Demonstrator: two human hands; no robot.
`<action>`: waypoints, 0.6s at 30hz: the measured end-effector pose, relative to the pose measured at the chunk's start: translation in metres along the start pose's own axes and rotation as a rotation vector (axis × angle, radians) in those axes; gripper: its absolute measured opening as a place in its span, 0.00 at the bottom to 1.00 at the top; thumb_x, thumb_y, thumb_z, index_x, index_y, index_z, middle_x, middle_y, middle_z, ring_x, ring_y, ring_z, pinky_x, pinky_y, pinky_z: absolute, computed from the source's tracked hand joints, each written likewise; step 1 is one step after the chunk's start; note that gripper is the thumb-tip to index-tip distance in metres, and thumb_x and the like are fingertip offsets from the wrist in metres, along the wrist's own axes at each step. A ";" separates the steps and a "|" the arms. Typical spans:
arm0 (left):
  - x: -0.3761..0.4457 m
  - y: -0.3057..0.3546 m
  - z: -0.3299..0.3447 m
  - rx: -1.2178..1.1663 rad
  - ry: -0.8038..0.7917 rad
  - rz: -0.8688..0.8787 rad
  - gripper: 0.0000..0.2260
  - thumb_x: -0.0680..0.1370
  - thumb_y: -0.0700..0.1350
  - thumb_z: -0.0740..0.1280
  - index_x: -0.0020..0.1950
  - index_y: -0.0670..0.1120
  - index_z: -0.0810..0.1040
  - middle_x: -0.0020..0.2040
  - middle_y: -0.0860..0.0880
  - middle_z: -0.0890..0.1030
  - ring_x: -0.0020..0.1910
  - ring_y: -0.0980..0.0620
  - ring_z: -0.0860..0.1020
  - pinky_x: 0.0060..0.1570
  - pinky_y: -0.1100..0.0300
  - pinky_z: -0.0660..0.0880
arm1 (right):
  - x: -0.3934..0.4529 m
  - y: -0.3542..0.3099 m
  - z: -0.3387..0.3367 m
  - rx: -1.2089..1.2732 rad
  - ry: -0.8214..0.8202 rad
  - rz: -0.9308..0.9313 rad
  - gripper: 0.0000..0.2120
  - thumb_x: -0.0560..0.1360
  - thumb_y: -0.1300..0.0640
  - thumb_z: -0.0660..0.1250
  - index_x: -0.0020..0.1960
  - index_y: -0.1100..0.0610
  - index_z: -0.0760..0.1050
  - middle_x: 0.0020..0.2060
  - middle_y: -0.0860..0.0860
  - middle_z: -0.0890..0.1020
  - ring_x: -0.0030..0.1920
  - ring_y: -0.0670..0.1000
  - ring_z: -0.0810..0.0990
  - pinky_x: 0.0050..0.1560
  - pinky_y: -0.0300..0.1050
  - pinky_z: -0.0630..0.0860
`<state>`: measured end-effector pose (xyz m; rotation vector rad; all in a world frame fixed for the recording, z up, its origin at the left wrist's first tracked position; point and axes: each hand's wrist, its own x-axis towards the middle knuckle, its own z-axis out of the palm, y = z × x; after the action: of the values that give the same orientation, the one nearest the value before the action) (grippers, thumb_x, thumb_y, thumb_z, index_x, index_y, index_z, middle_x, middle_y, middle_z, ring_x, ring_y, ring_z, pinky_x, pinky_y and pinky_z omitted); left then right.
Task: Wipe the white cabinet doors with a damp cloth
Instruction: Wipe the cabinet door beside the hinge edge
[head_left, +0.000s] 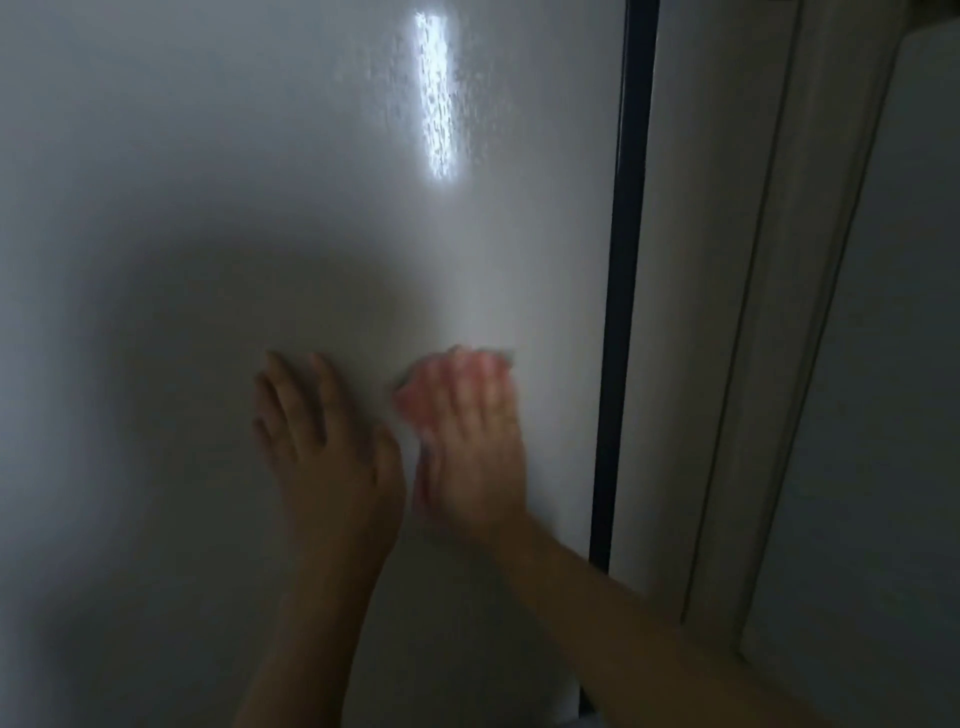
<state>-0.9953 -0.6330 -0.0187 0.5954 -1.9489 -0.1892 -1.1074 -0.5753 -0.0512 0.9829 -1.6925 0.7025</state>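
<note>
A person stands close to a big white cabinet door (260, 182), and both hands are on it, side by side and low down. The left hand (322, 441) lies flat on the door with its fingers straight and a little spread, and it holds nothing. It looks like it is there to lean on, so the person stays steady and the door does not wobble. The right hand (467, 436) is blurry. Its fingers look flat too, and they press on a pale cloth (415, 395) that peeks out on the left side and under the fingertips. A flat hand pushes the whole cloth against the door, so it can rub a wide patch. The cloth is touching the door, near its right edge. Just beside that edge runs a dark gap (623, 291), and past it is another white panel (691, 312). Higher up, a bright strip of light (434, 93) shines on the door, and tiny wet spots show around it, so that part looks damp. I think the wiping is going on right now in the lower part of the door, and the panel on the right may need a wipe too.
</note>
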 end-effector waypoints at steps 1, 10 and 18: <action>0.001 0.004 0.005 -0.002 0.006 -0.003 0.33 0.73 0.46 0.60 0.75 0.34 0.56 0.74 0.29 0.51 0.74 0.29 0.50 0.72 0.40 0.49 | -0.010 0.008 -0.001 -0.020 -0.035 -0.146 0.26 0.77 0.55 0.57 0.73 0.60 0.58 0.73 0.58 0.57 0.75 0.59 0.53 0.76 0.55 0.48; -0.018 0.033 0.038 -0.071 -0.114 0.240 0.31 0.72 0.41 0.61 0.75 0.37 0.58 0.75 0.36 0.49 0.74 0.33 0.47 0.71 0.35 0.46 | -0.024 0.077 -0.010 0.094 0.185 0.883 0.23 0.80 0.62 0.51 0.71 0.75 0.55 0.72 0.68 0.58 0.73 0.69 0.55 0.74 0.64 0.50; -0.032 0.050 0.065 -0.135 0.014 0.223 0.27 0.74 0.42 0.55 0.73 0.39 0.65 0.76 0.40 0.57 0.75 0.40 0.54 0.71 0.40 0.50 | -0.002 0.093 -0.032 0.116 0.082 0.574 0.23 0.81 0.57 0.49 0.72 0.65 0.47 0.74 0.60 0.51 0.76 0.63 0.50 0.75 0.55 0.42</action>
<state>-1.0582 -0.5831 -0.0542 0.2883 -1.9543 -0.1736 -1.1720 -0.5019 -0.0429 0.5264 -1.8892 1.2067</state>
